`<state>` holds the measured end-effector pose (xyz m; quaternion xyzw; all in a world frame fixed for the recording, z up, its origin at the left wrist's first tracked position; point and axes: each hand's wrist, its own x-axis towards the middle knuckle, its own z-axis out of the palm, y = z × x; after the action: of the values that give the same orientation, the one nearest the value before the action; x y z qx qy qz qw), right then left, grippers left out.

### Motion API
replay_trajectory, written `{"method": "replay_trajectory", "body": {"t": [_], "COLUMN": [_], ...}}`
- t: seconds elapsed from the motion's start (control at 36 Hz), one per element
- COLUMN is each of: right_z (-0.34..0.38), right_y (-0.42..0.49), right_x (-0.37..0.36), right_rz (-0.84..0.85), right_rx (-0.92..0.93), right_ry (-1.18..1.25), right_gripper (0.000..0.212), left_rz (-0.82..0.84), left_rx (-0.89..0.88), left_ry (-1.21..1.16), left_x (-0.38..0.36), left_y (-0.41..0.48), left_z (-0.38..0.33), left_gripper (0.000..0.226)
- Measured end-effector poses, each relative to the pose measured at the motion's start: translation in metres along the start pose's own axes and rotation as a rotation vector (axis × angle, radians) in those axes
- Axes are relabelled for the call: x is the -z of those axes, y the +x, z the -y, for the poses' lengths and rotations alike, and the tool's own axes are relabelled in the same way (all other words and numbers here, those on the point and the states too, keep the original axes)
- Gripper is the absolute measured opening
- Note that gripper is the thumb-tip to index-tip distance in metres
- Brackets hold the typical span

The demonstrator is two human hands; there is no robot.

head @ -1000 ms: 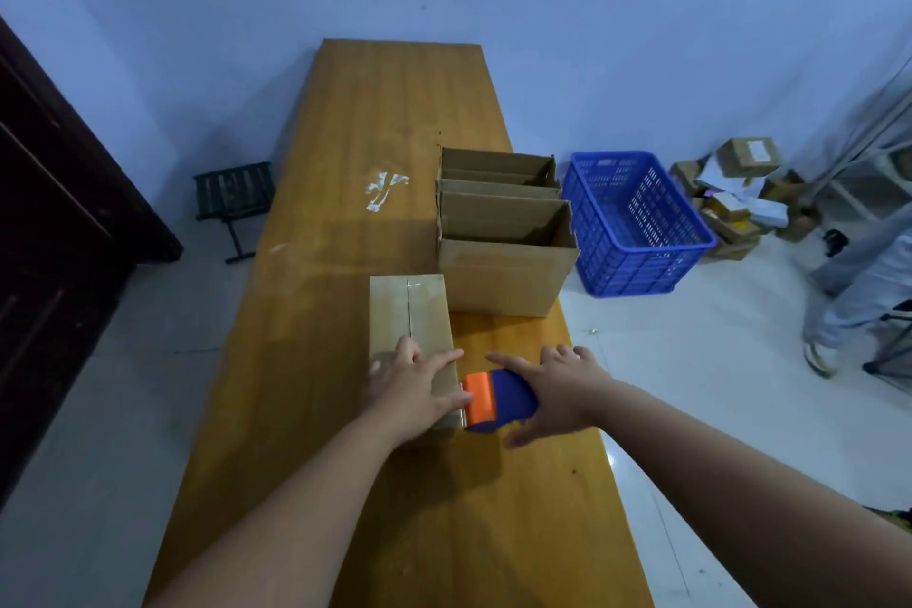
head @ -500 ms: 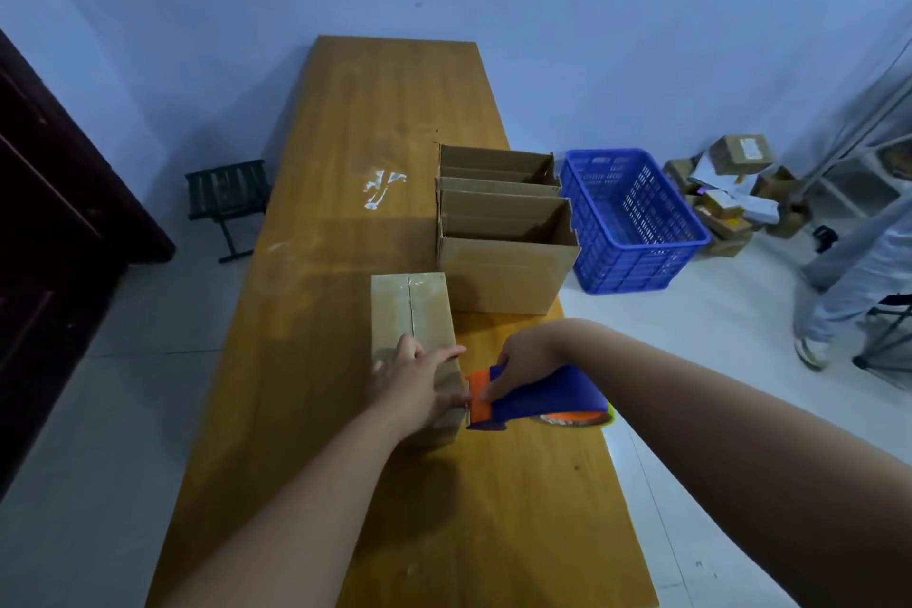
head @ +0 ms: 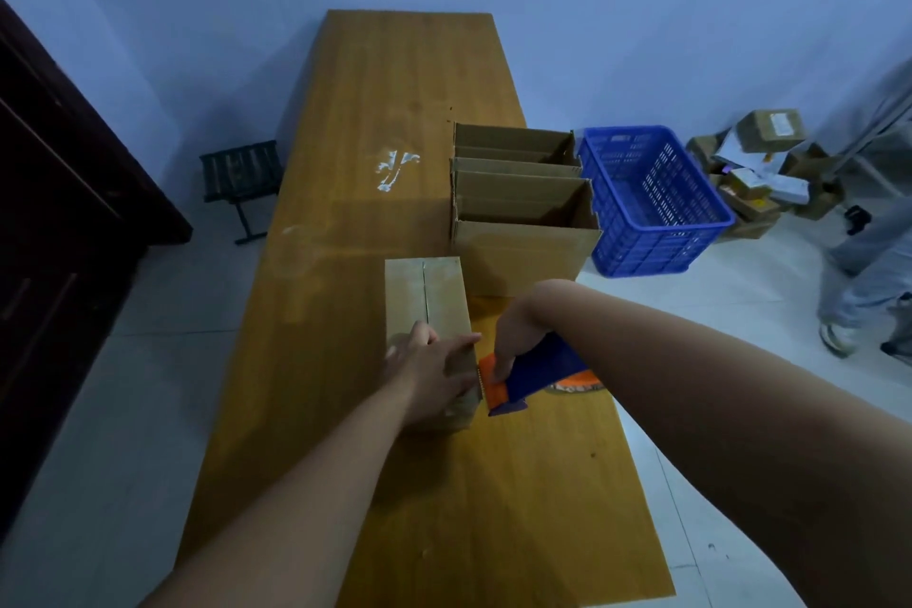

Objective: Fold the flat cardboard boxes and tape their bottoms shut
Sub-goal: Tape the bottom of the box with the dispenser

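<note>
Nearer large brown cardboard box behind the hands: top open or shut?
Open. The nearer large brown cardboard box has upright flaps, and its inner walls show.

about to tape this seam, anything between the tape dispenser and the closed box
Nothing separates them: the tape dispenser, gripped by the right hand, has its orange end at the near right edge of the closed box. The left hand lies over the near end of the seam.

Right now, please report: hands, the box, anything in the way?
Left hand presses flat on the closed box. Right hand grips tape dispenser beside its near corner. Open boxes behind, not blocking.
</note>
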<state>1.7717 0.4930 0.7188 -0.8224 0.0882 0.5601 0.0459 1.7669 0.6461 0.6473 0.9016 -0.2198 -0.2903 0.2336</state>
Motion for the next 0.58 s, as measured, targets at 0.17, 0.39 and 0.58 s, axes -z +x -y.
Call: {"method": "replay_trajectory", "body": {"t": [0.17,0.39,0.58], "right_z": [-0.001,-0.007,-0.024], "right_y": [0.003,0.017,0.044], "right_x": [-0.012,-0.058,-0.095], "right_rz": [-0.015,-0.255,-0.541], "right_rx": [0.022,-0.135,-0.191], "right_ry": [0.054,-0.237,0.029], "right_gripper": [0.039,0.029,0.044], "left_rz": [-0.005,0.011,0.051], "left_rx": [0.000,0.000,0.049], "left_ry": [0.014,0.028,0.027], "left_x": [0.001,0.004,0.005], "left_y": [-0.001,-0.001,0.005], "left_z": [0.000,-0.001,-0.008], "left_gripper": [0.049,0.048,0.044]}}
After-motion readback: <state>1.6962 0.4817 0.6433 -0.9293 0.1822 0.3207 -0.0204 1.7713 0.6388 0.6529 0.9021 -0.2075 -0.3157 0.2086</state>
